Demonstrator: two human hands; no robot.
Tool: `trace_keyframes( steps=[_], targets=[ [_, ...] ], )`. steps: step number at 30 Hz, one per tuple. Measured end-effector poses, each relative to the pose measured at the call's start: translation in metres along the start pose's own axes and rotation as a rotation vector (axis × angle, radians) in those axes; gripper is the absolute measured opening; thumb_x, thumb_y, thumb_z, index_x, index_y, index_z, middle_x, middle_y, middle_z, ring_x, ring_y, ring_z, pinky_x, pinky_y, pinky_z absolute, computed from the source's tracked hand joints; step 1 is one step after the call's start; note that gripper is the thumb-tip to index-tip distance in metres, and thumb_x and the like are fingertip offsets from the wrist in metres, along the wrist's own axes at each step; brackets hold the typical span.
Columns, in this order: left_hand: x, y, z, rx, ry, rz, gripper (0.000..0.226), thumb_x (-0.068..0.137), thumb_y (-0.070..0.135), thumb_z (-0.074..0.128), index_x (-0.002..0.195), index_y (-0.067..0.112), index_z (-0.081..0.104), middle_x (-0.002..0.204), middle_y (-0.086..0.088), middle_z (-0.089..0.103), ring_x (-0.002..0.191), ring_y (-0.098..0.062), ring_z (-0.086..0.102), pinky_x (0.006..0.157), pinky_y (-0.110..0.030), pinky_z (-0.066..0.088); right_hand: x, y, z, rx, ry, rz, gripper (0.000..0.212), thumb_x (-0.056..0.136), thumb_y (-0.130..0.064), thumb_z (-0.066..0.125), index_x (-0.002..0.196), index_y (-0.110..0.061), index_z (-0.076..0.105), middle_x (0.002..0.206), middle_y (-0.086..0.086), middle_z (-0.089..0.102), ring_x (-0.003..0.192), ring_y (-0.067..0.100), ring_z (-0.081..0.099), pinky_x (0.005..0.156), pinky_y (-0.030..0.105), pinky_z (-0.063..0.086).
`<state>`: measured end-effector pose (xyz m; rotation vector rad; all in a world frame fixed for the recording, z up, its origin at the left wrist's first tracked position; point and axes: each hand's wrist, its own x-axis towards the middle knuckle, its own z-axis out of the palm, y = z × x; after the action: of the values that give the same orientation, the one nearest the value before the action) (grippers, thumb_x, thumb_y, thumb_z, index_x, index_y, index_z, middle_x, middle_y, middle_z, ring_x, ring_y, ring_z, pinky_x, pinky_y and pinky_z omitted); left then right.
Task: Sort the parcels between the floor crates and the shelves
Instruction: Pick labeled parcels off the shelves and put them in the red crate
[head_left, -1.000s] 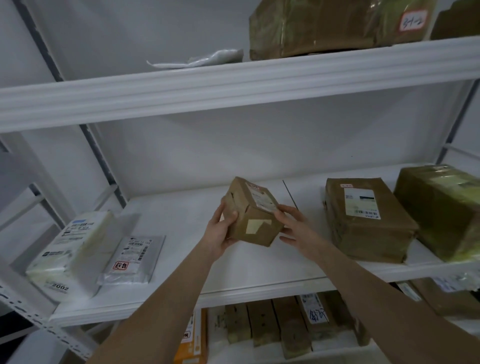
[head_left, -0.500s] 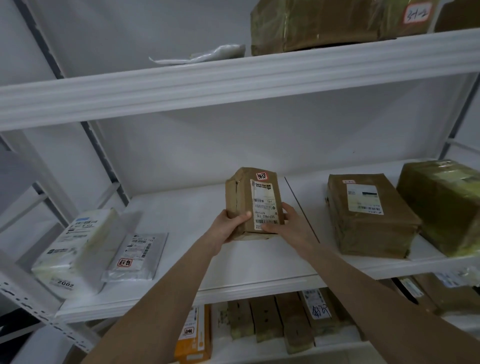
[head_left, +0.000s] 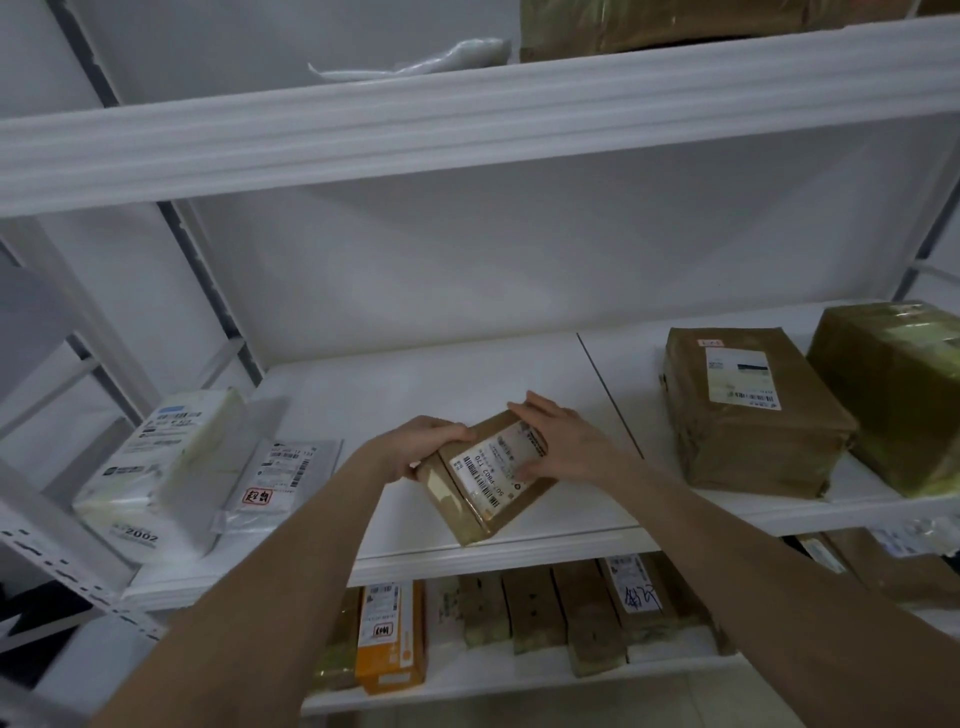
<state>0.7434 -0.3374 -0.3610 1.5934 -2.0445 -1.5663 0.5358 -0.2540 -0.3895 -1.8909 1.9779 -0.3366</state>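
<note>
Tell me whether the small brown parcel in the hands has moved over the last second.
Yes. Against the large brown parcel, the small brown parcel has come down toward the front edge of the middle shelf, its label now turned up.

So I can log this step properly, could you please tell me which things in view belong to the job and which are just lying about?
In the job: small brown parcel, left hand, right hand, middle shelf.
Lying about: large brown parcel, olive-wrapped parcel, white parcel marked 2002, grey mailer, orange box below, plastic bag above.
</note>
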Motion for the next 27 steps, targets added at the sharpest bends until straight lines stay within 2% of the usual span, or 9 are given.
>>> trace_keyframes(
  steps=[4,8,11,13,16,17,20,23,27],
  targets=[
    [0.007,-0.013,0.004,0.059,0.266,0.193,0.075,0.076,0.049,0.073,0.139,0.018,0.046,0.136,-0.008,0.052,0.119,-0.024,0.054,0.098,-0.035,0.044,0.014,-0.012,0.002,-0.212,0.017,0.031,0.092,0.076,-0.059,0.064,0.149,-0.039,0.012,0.158,-0.011,0.007,0.136,0.028,0.024,0.105,0.042,0.034],
    [0.004,-0.024,0.008,0.296,0.301,0.227,0.114,0.061,0.054,0.082,0.150,0.018,0.022,0.148,-0.009,0.030,0.132,-0.026,0.039,0.109,-0.045,0.037,0.021,-0.026,-0.001,-0.325,0.088,0.126,0.080,0.077,-0.065,0.060,0.142,-0.029,0.028,0.141,0.002,0.031,0.119,0.030,0.039,0.086,0.039,0.043],
    [0.002,-0.041,0.010,0.273,0.436,0.093,0.115,0.069,0.050,0.079,0.152,0.012,0.008,0.155,-0.013,0.016,0.139,-0.031,0.029,0.111,-0.045,0.032,0.022,-0.033,-0.005,-0.424,0.127,0.244,0.067,0.079,-0.067,0.056,0.131,-0.028,0.039,0.128,0.006,0.040,0.116,0.030,0.040,0.082,0.039,0.037],
    [-0.001,-0.049,0.011,0.171,0.497,-0.040,0.096,0.083,0.051,0.066,0.149,0.006,0.014,0.148,-0.019,0.028,0.129,-0.035,0.043,0.101,-0.044,0.043,0.023,-0.033,-0.004,-0.439,0.110,0.290,0.056,0.082,-0.067,0.050,0.121,-0.026,0.051,0.115,0.004,0.050,0.111,0.027,0.044,0.080,0.038,0.035],
    [-0.005,-0.054,0.019,-0.279,0.363,-0.120,0.069,0.092,0.048,0.055,0.136,-0.001,0.035,0.129,-0.017,0.049,0.100,-0.030,0.061,0.074,-0.041,0.057,0.023,-0.026,0.008,-0.124,0.018,0.343,0.049,0.084,-0.066,0.049,0.102,-0.022,0.065,0.089,-0.004,0.066,0.087,0.016,0.063,0.081,0.033,0.049],
    [-0.007,-0.055,0.022,-0.399,0.303,-0.119,0.060,0.092,0.046,0.055,0.130,0.001,0.042,0.128,-0.015,0.051,0.098,-0.028,0.060,0.072,-0.040,0.057,0.022,-0.025,0.012,-0.012,0.000,0.344,0.049,0.084,-0.066,0.050,0.098,-0.022,0.066,0.085,-0.005,0.068,0.079,0.013,0.065,0.076,0.031,0.053],
    [-0.009,-0.053,0.030,-0.534,0.178,-0.072,0.044,0.094,0.041,0.054,0.125,0.010,0.051,0.128,-0.006,0.055,0.113,-0.028,0.054,0.088,-0.047,0.050,0.022,-0.028,0.022,0.200,-0.043,0.316,0.050,0.084,-0.064,0.054,0.094,-0.017,0.068,0.084,-0.004,0.070,0.074,0.012,0.067,0.071,0.029,0.055],
    [-0.008,-0.051,0.027,-0.645,0.159,-0.005,0.038,0.093,0.025,0.058,0.129,0.015,0.053,0.121,-0.008,0.064,0.110,-0.027,0.059,0.093,-0.049,0.049,0.021,-0.032,0.028,0.469,-0.082,0.363,0.046,0.083,-0.056,0.061,0.094,-0.012,0.063,0.089,0.000,0.066,0.074,0.013,0.062,0.061,0.029,0.050],
    [-0.009,-0.060,0.020,-0.556,0.099,-0.024,0.052,0.089,0.018,0.061,0.138,0.025,0.046,0.127,-0.005,0.060,0.121,-0.030,0.051,0.100,-0.058,0.042,0.017,-0.036,0.030,0.822,-0.182,0.425,0.038,0.085,-0.034,0.068,0.116,-0.017,0.053,0.118,0.006,0.061,0.087,0.022,0.060,0.068,0.037,0.052]
  ],
)
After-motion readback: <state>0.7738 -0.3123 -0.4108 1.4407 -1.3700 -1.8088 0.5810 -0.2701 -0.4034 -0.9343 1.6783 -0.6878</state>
